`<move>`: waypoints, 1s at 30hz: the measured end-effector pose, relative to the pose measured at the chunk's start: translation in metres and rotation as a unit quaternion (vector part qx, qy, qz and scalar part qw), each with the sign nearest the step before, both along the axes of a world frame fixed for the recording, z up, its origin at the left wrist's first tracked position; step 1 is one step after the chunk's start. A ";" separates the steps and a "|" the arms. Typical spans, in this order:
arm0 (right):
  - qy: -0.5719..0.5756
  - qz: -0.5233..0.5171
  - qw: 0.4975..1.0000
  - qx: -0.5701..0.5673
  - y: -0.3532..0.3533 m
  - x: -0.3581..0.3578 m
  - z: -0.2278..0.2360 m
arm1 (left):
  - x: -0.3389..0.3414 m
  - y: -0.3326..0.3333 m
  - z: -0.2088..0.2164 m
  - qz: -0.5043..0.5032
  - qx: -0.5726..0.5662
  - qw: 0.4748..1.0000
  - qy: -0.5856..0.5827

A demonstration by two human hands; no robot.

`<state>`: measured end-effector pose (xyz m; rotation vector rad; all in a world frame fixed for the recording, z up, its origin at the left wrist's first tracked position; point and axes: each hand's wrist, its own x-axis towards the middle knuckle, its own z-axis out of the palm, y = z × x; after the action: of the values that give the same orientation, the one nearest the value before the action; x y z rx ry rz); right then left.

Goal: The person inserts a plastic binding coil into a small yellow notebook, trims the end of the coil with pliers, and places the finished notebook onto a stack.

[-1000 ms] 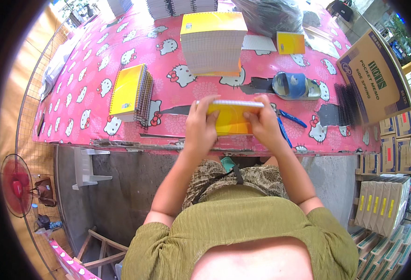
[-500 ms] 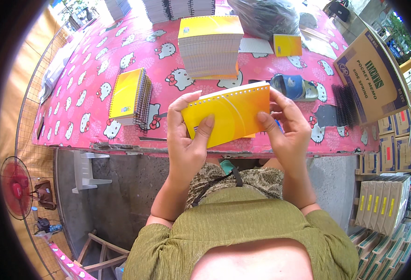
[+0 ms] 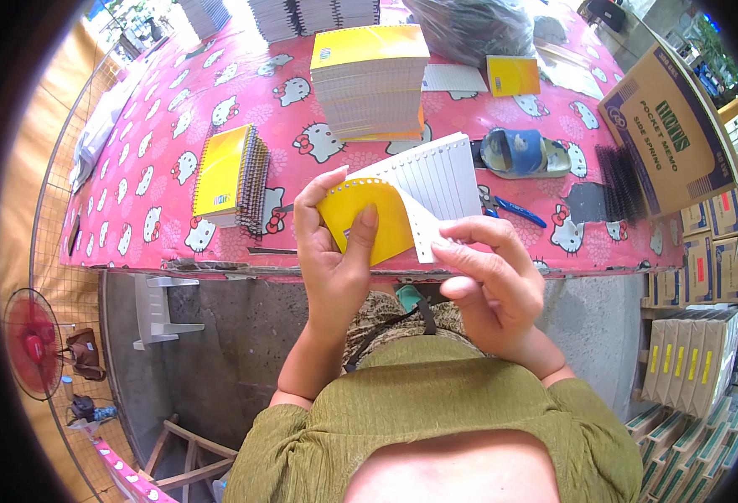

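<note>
Above the table's near edge, my left hand (image 3: 335, 239) grips an unbound memo pad (image 3: 446, 178), its thumb pressed on the yellow cover (image 3: 391, 226). A row of punched holes runs along the pad's top edge. The cover's right part is folded back toward me, baring a white ruled page. With thumb and fingers, my right hand (image 3: 499, 281) pinches the turned-back flap near its corner. Blue-handled pliers (image 3: 518, 211) lie just beyond that hand. A tall stack of yellow-covered pads (image 3: 369, 88) stands beyond, and spiral-bound notebooks (image 3: 226, 172) are piled to the left.
Black spiral coils (image 3: 618, 180) sit beside a tilted carton (image 3: 670, 138) at the right. A blue slipper (image 3: 524, 153), a single yellow pad (image 3: 513, 76) and a plastic bag (image 3: 473, 33) rest on the pink tablecloth (image 3: 151, 189). More cartons (image 3: 696, 260) stand at far right.
The cover's right side has been folded back leftward, exposing the ruled page. My right hand has moved from the pad's right edge down and left onto the flap. The left hand keeps its grip.
</note>
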<state>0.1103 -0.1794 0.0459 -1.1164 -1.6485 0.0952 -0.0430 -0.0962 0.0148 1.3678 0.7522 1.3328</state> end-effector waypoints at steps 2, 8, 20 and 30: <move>0.040 0.015 0.999 -0.022 -0.001 0.006 0.001 | -0.001 -0.003 0.000 -0.001 -0.010 1.000 0.005; 0.369 0.017 0.913 -0.173 0.015 0.000 0.012 | 0.000 -0.009 -0.004 0.010 0.030 0.999 0.024; 0.292 -0.067 0.949 -0.096 0.012 -0.011 0.001 | 0.004 -0.011 -0.005 0.036 0.077 0.996 0.030; 0.089 -0.057 0.993 -0.047 0.012 -0.007 -0.008 | 0.004 -0.008 -0.009 0.045 0.078 0.995 0.034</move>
<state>0.1035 -0.1677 0.0383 -1.2345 -1.4323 0.1952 -0.0393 -0.1043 0.0060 1.5249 0.7774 1.4459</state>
